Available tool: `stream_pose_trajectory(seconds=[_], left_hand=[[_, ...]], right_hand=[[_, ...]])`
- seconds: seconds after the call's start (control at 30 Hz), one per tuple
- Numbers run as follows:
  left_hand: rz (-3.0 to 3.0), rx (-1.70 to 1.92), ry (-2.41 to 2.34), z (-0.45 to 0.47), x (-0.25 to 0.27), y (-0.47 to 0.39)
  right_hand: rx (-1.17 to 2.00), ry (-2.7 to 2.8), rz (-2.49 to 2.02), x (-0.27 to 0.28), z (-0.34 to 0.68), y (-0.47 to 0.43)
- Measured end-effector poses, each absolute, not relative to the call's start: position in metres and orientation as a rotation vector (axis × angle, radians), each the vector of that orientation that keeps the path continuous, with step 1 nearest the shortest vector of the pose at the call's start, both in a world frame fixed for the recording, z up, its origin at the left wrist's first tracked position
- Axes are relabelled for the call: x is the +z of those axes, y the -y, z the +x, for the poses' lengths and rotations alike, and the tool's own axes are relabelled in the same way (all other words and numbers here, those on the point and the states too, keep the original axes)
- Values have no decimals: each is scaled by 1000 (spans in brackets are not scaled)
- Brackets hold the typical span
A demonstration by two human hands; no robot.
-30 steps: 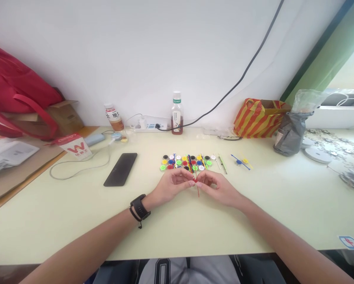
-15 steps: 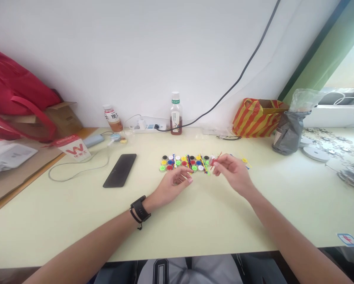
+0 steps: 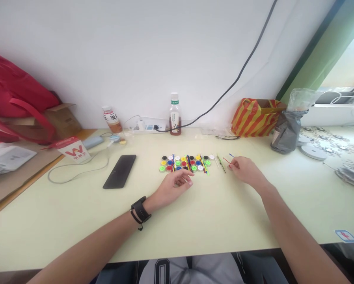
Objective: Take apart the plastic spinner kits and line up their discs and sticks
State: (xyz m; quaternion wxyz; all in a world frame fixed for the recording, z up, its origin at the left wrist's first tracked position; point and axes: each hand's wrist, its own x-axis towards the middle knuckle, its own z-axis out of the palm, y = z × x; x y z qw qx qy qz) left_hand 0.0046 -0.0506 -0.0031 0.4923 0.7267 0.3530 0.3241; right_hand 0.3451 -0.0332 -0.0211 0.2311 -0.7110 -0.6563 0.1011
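My right hand point(image 3: 244, 170) is right of a cluster of small coloured pieces, with thumb and fingers pinched together. A thin red stick point(image 3: 227, 161) pokes out to the left from the fingertips, and a blue stick point(image 3: 231, 156) shows just above them. Left of this hand, thin green and black sticks point(image 3: 221, 163) and pale sticks point(image 3: 216, 161) lie on the table. The round coloured discs point(image 3: 178, 163) sit in rows, with bundles of coloured sticks point(image 3: 189, 163) between them. My left hand point(image 3: 174, 184) rests in front of the discs, fingers loosely curled and apart, holding nothing.
A black phone point(image 3: 119, 172) lies to the left. Along the wall stand a tea bottle point(image 3: 175, 115), another bottle point(image 3: 112, 119), a power strip point(image 3: 153, 126) and a striped bag point(image 3: 254, 118). A grey bag point(image 3: 285, 132) and silvery parts point(image 3: 325, 140) are at the right.
My right hand has moved right, away from the discs, uncovering the green, black and pale sticks on the table. My left hand has stayed in place.
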Motion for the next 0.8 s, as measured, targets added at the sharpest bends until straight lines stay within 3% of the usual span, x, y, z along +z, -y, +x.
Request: stream_pose_trajectory(seconds=[0.43,0.8], left_hand=[[1798,756,-878,5,-3,50],[1884,746,-870,5,-3,51]], right_hand=[[-49,1717,-1999,-29,341,16],[-75,1854,-1996,-32,319,15]])
